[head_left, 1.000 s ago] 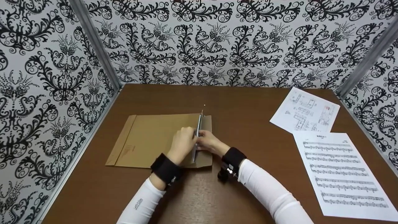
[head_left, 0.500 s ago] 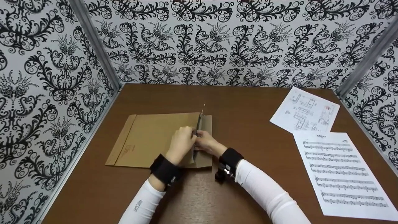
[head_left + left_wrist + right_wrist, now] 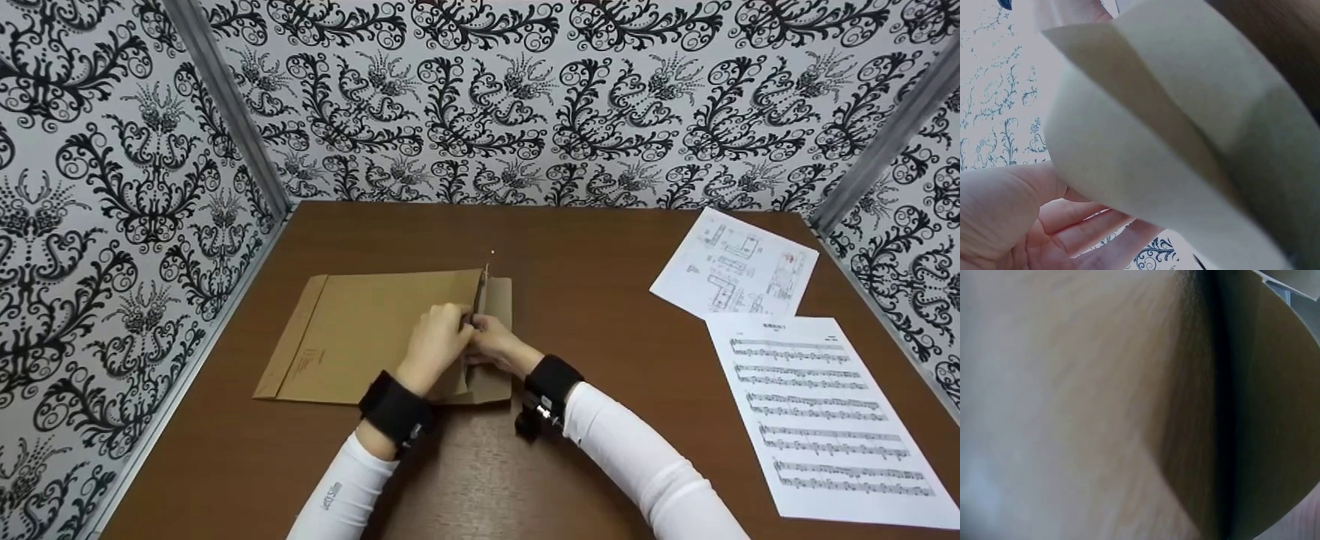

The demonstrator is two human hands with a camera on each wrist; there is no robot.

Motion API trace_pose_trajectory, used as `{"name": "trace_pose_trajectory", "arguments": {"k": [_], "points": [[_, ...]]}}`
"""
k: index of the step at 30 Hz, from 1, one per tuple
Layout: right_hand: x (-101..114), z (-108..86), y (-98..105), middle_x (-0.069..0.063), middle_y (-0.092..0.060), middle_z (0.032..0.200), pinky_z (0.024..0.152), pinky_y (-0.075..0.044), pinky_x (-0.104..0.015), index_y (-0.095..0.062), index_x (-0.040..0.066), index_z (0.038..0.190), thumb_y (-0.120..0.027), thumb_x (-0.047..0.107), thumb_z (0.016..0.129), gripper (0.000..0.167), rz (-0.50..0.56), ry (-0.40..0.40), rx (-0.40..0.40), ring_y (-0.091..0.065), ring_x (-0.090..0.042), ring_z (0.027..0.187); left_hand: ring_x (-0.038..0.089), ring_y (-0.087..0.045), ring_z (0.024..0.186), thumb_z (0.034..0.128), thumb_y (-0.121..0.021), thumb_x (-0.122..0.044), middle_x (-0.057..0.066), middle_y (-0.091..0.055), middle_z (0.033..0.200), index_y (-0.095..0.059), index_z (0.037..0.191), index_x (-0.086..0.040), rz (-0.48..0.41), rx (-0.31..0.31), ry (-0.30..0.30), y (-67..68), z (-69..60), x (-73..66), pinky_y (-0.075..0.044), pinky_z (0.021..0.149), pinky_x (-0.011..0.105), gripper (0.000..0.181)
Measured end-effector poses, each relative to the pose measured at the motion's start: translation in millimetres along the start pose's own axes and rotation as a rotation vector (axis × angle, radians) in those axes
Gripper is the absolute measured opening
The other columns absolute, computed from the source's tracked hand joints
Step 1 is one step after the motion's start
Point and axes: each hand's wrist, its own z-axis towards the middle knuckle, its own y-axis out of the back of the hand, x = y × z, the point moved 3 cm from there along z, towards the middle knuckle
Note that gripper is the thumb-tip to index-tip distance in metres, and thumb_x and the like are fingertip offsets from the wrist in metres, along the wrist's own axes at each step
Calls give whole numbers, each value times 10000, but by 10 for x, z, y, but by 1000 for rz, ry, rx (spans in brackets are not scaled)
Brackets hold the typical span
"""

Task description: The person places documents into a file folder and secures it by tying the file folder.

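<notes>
A flat brown paper envelope (image 3: 375, 330) lies on the table, its open end and flap (image 3: 497, 300) to the right. The left hand (image 3: 439, 337) grips the upper layer at the opening; in the left wrist view the thumb of that hand (image 3: 1044, 225) lies against the pale paper edge (image 3: 1106, 135). The right hand (image 3: 501, 345) is at the same opening, its fingertips close to the left hand's and partly hidden by the paper edge. A grey sheet edge seems to show inside the opening. The right wrist view holds mostly blurred brown surfaces.
On the right of the brown table (image 3: 600, 270) lie a sheet with technical drawings (image 3: 739, 262) and, nearer, a sheet of printed music (image 3: 825, 412), touching or overlapping. Patterned walls (image 3: 525, 97) stand behind and at both sides.
The grey-white edge standing at the opening has sunk into the envelope and shows less. Both hands have shifted slightly left, and the right forearm has moved left with its hand.
</notes>
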Motion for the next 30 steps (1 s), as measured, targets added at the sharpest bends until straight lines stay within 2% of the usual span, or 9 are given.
{"name": "trace_pose_trajectory", "arguments": {"k": [2,7,12,16,19,23,26,30], "points": [[-2,9,0,40,-593,839,709,-544,-244,-544,-25,1376,-495,98,1037,364,-12,-11,-3,-592,-78,745,396,-749,952,920,-627,-28,208,-766,1132,-751,1158,10,2,2,-1,1,3,8,-609,773,489,270],[-2,18,-2,13,-625,902,778,-570,-293,-543,-4,1406,-490,122,1057,375,-41,-31,-10,-618,-95,792,326,-729,819,906,-627,-20,203,-774,1086,-756,1133,13,-17,5,-11,21,-3,22,-566,681,408,263],[14,11,3,-10,-613,917,872,-604,-361,-554,-10,1304,-466,109,1063,283,-43,-43,-13,-636,-115,821,286,-706,792,899,-628,-24,195,-774,1100,-758,1131,0,-30,13,2,19,11,47,-536,662,378,267],[28,4,12,-24,-626,937,889,-610,-374,-548,-5,1295,-463,100,1055,276,-50,-47,11,-659,-128,835,219,-589,670,919,-624,-26,210,-764,1149,-744,1182,10,-51,31,27,4,29,63,-402,591,303,291],[39,-13,23,-34,-645,975,860,-609,-352,-551,6,1342,-473,106,1054,315,-70,-51,36,-668,-137,829,216,-573,650,932,-626,-26,224,-751,1186,-722,1227,24,-69,45,47,-7,32,71,-356,584,286,315],[50,-61,63,-70,-685,1025,820,-622,-322,-560,5,1390,-490,109,1053,359,-76,-63,55,-685,-125,794,295,-733,831,930,-642,-44,211,-755,1183,-728,1217,18,-59,47,56,-18,25,77,-524,660,338,306],[58,-111,120,-154,-701,1144,816,-636,-309,-534,-17,1436,-495,116,1058,402,-58,-72,71,-704,-106,766,348,-752,910,926,-647,-51,208,-757,1181,-731,1210,16,-54,45,56,-26,24,78,-588,747,423,304],[76,-185,225,-312,-635,1323,803,-638,-279,-464,-68,1479,-485,133,1075,451,-40,-73,111,-732,-102,759,380,-750,962,921,-655,-63,205,-755,1189,-733,1208,16,-49,43,56,-43,33,85,-606,817,476,307]]}}
